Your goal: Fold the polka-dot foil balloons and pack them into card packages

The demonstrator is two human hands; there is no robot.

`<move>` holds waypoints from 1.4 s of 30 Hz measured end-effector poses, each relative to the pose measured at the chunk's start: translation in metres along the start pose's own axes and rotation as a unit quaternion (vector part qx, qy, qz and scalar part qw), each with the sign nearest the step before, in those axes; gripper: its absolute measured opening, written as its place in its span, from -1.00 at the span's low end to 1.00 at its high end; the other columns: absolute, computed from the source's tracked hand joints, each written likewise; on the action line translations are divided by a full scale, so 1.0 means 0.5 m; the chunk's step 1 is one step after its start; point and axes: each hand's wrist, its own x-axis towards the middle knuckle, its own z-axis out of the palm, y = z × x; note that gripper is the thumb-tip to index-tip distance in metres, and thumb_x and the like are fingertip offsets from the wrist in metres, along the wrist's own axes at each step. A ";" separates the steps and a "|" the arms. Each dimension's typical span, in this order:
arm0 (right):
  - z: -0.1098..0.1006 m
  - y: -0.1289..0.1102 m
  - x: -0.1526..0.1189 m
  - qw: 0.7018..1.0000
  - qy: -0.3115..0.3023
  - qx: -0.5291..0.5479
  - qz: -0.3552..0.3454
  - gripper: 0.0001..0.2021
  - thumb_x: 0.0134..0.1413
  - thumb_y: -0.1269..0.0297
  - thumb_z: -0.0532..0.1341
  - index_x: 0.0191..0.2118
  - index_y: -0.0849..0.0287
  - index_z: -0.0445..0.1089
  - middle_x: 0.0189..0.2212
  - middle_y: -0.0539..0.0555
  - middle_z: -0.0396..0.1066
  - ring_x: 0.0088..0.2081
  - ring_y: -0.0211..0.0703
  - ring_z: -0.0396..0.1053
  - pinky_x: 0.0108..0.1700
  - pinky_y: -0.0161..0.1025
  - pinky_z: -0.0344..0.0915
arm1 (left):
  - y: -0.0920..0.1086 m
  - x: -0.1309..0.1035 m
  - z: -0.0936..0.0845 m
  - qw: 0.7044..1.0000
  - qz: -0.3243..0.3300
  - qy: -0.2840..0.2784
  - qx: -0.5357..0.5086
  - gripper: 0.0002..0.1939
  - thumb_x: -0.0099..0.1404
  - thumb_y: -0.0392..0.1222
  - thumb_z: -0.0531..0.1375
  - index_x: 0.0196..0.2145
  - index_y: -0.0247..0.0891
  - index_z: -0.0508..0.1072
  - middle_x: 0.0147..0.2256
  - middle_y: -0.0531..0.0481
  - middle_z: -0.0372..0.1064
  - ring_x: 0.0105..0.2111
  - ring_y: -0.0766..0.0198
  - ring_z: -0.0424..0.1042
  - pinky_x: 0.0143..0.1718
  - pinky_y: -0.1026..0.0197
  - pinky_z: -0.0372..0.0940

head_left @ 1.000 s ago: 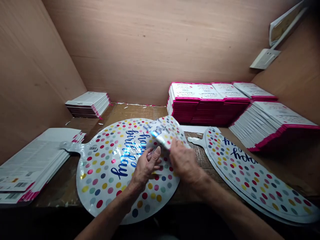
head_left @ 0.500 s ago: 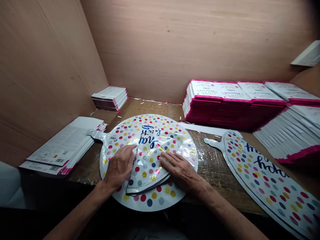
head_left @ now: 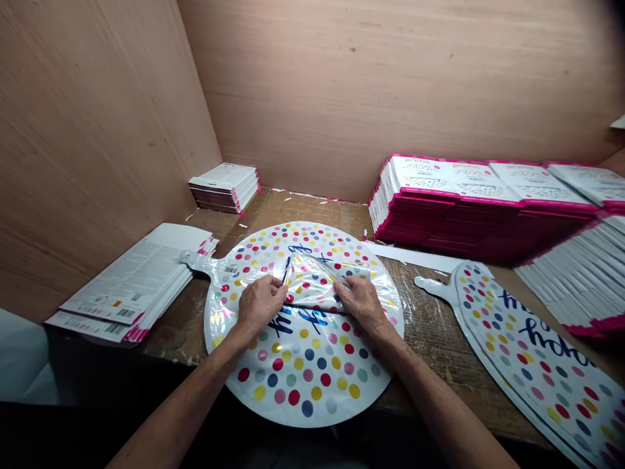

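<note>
A round white foil balloon with coloured dots and blue lettering (head_left: 312,391) lies flat in front of me, its tail to the left. Over its middle is a folded dotted foil piece (head_left: 312,286), partly raised. My left hand (head_left: 262,301) pinches this folded foil at its left edge. At its right edge, my right hand (head_left: 360,301) grips the same piece between thumb and fingers. The fingertips are partly hidden by the foil.
More dotted balloons (head_left: 532,365) lie at the right. Pink-edged card stacks (head_left: 454,179) stand at the back right, with tilted cards (head_left: 581,280) nearer. White cards (head_left: 122,286) and a small stack (head_left: 227,185) are at the left. Wooden panels (head_left: 381,85) enclose the table (head_left: 424,326).
The folded foil has moved up and away from me, uncovering the big balloon's lower part. Both hands moved with it, and my right hand went from lying flat to gripping. The view shifted slightly.
</note>
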 end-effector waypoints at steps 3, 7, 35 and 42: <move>-0.001 -0.039 -0.024 0.993 0.063 -0.066 -0.069 -0.73 0.26 0.23 0.07 -0.08 0.28 0.40 -0.21 0.26 0.43 -0.22 0.02 0.38 -0.20 -0.10 0.32 | 0.009 0.022 0.012 0.998 -0.054 -0.010 0.007 -0.78 0.16 -0.07 0.21 -0.29 -0.24 0.51 -0.28 -0.11 0.58 -0.23 0.03 0.53 -0.24 0.12 0.32; 0.024 -0.130 -0.039 0.957 0.026 -0.132 -0.257 -0.71 0.18 0.41 0.11 0.01 0.35 0.36 -0.09 0.32 0.39 -0.10 0.08 0.31 0.00 0.00 0.26 | -0.001 0.035 0.021 0.999 -0.051 -0.002 0.000 -0.75 0.15 -0.12 0.19 -0.23 -0.27 0.50 -0.32 -0.10 0.58 -0.28 0.10 0.54 -0.27 0.20 0.32; -0.053 0.049 -0.130 0.970 -0.011 0.149 -0.191 -0.66 0.20 0.49 0.03 -0.05 0.13 0.46 -0.16 0.10 0.55 -0.16 -0.14 0.51 -0.12 -0.23 0.43 | -0.004 0.002 -0.006 0.902 0.390 -0.178 0.058 -0.57 0.13 -0.24 0.15 -0.01 -0.19 0.49 0.01 -0.12 0.43 0.03 0.04 0.40 0.11 0.05 0.28; -0.024 0.049 -0.114 0.922 -0.055 0.082 -0.375 -0.66 0.25 0.36 0.09 0.09 0.14 0.38 0.09 0.17 0.42 0.14 -0.05 0.34 0.17 -0.02 0.28 | -0.049 -0.003 0.019 0.905 0.404 -0.124 -0.040 -0.25 0.20 -0.21 0.16 0.33 -0.20 0.10 0.21 -0.19 0.27 0.17 0.03 0.30 0.20 -0.02 0.21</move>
